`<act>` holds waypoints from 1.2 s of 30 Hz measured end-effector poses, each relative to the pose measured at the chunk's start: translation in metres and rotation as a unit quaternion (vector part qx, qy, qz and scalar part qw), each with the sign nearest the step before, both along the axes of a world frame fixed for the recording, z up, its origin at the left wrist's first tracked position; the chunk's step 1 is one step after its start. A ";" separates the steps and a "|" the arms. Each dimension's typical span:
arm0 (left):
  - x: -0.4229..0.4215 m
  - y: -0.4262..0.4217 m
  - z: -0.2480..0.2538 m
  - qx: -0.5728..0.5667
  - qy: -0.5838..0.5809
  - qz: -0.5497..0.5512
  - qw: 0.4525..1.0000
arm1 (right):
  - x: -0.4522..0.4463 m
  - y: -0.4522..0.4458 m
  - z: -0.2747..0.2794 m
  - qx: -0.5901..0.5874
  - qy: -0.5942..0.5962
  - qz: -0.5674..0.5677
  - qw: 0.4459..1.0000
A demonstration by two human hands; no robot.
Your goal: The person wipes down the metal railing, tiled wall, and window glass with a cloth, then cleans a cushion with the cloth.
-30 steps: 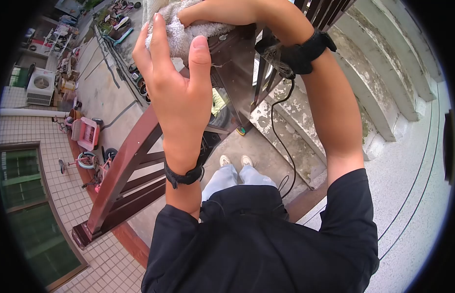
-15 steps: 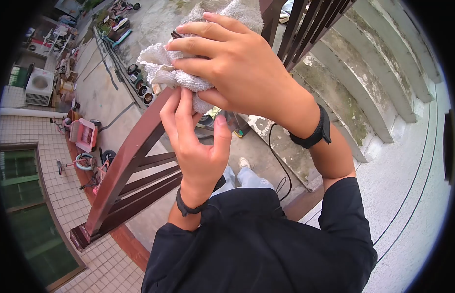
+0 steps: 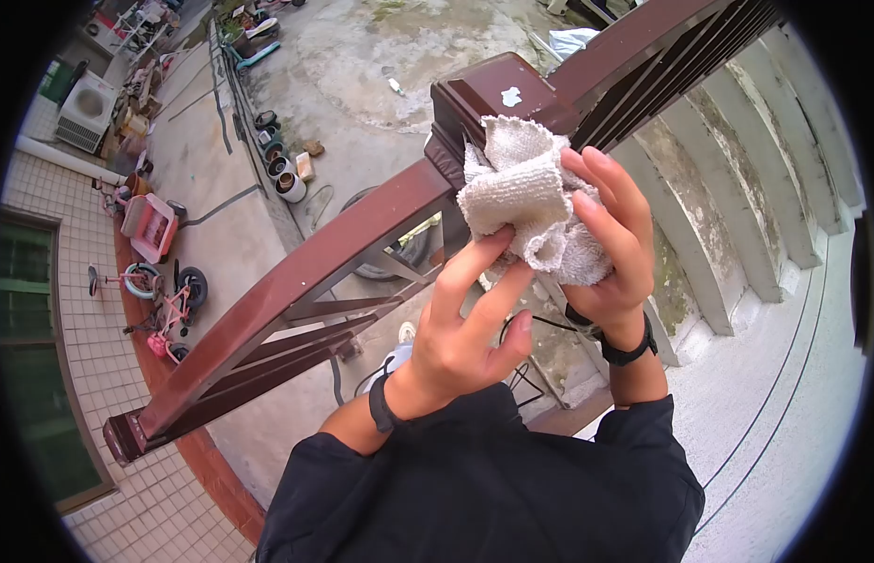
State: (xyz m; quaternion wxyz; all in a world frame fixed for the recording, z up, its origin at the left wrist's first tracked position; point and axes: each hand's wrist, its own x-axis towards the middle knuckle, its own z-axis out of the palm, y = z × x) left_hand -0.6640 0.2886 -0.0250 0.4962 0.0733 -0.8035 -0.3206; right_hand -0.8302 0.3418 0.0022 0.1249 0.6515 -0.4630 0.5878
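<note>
A crumpled white terry cloth (image 3: 526, 192) is bunched against the near side of a dark brown railing post (image 3: 493, 89). My right hand (image 3: 620, 239) is curled around the cloth's right side, gripping it. From below, my left hand (image 3: 470, 324) reaches up, and its fingertips touch the cloth's lower edge. The left fingers are spread and the thumb stands apart from the cloth. Brown handrail (image 3: 296, 272) slopes from the post down to the lower left.
Concrete steps (image 3: 709, 206) run along the right beside a white ledge (image 3: 784, 375). On the left stand a small pink bicycle (image 3: 174, 310), a pink basket (image 3: 153, 228) and an air-conditioner unit (image 3: 85, 111). A tyre (image 3: 390, 253) and several pots (image 3: 285, 178) lie beyond the handrail.
Both hands and the cloth have moved right and down in view. The right hand has gone from over the cloth to its right side, and the post top is uncovered.
</note>
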 end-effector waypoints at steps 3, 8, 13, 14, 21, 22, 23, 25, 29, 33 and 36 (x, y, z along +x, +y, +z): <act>-0.010 0.001 0.009 -0.033 -0.007 -0.001 0.999 | -0.010 -0.008 -0.002 -0.079 0.068 -0.116 0.988; -0.016 -0.015 0.020 -0.053 -0.029 0.074 0.995 | -0.004 -0.043 -0.015 -0.036 0.078 -0.148 0.985; -0.012 -0.031 0.017 -0.035 -0.040 0.103 0.993 | 0.014 -0.055 -0.033 -0.022 0.052 -0.156 0.986; -0.014 -0.027 0.018 0.057 -0.047 0.084 0.994 | 0.014 -0.056 -0.027 -0.020 0.057 -0.159 0.985; -0.024 -0.047 0.023 0.155 -0.055 0.104 0.981 | 0.027 -0.067 -0.005 -0.004 0.104 -0.204 0.973; -0.022 -0.047 0.021 0.148 -0.055 0.108 0.981 | 0.028 -0.064 -0.004 0.000 0.097 -0.199 0.975; -0.021 -0.046 0.017 0.140 -0.054 0.115 0.982 | 0.026 -0.059 -0.007 -0.004 0.093 -0.192 0.977; -0.018 -0.036 0.012 0.175 -0.050 0.100 0.978 | 0.025 -0.055 -0.021 -0.016 0.084 -0.173 0.981; -0.011 -0.017 0.006 0.153 -0.089 0.101 0.979 | 0.031 -0.045 -0.080 -0.064 -0.087 -0.047 0.993; -0.010 -0.010 -0.018 0.059 -0.124 0.127 0.982 | 0.035 -0.046 -0.124 -0.087 -0.108 -0.072 0.988; -0.023 -0.003 -0.015 -0.026 -0.151 0.158 0.976 | 0.025 -0.055 -0.126 -0.105 -0.153 -0.117 0.976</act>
